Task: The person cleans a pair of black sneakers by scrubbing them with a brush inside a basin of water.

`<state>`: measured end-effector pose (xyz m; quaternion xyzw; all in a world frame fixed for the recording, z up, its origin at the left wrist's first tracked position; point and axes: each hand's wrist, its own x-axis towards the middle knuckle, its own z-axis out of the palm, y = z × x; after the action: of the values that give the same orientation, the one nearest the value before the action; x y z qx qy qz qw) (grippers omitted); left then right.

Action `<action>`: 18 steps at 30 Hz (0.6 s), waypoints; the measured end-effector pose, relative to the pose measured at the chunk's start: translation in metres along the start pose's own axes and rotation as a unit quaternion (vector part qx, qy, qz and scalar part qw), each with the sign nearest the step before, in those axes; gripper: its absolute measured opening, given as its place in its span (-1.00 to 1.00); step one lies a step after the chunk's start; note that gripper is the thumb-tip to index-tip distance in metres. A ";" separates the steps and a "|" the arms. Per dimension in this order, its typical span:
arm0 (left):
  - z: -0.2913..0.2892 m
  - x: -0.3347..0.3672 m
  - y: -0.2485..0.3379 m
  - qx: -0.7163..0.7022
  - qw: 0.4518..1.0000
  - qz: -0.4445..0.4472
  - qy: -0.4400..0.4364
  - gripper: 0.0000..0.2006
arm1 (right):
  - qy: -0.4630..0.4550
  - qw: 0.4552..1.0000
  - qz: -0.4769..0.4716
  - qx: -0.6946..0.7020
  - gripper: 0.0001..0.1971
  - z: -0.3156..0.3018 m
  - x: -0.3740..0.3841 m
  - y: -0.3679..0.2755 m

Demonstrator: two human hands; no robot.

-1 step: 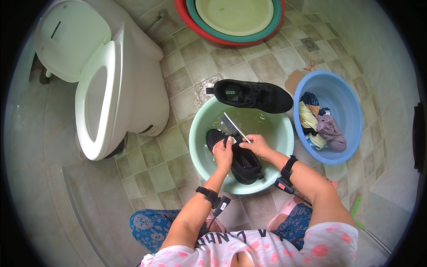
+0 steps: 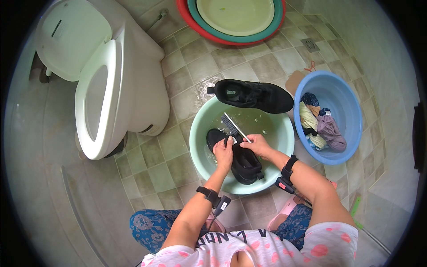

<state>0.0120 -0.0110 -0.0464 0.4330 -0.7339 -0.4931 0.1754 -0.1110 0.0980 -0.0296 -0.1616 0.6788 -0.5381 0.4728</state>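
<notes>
A pale green basin (image 2: 194, 147) with water in it stands on the floor in front of me. A black shoe (image 2: 245, 167) lies slanted inside it, toe at the upper left and heel toward me. My left hand (image 2: 223, 151) is closed on the front upper of this shoe, near a small white label. In my right hand (image 2: 258, 146) is the white handle of a scrubbing brush (image 2: 232, 125); its dark bristles are up and to the left, above the toe side. Across the basin's far rim rests a second black shoe (image 2: 255, 96), its opening facing up.
To the right, a blue basin (image 2: 351, 107) holds crumpled clothes (image 2: 329, 129). Nested red, teal and cream basins (image 2: 235, 38) stand at the far side. A white toilet (image 2: 142, 89) with its lid raised is at left. A floor drain (image 2: 310, 44) lies far right.
</notes>
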 end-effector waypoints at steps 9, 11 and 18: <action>-0.002 0.003 -0.024 -0.132 0.985 -0.110 0.029 -0.74 | -0.073 0.990 0.114 0.048 -0.84 0.007 0.012 -0.014; -0.002 -0.001 -0.010 -0.234 0.957 -0.167 0.046 -0.74 | -0.079 0.977 0.195 0.045 -0.83 0.001 0.025 -0.010; -0.021 -0.002 0.011 -0.421 0.861 -0.284 0.025 -0.71 | 0.108 0.965 0.006 -0.241 -0.78 -0.001 0.002 -0.002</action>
<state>0.0222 -0.0202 -0.0271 0.5199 -0.2973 -0.7724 0.2113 -0.1136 0.0969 -0.0290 -0.2074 0.8363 -0.3706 0.3466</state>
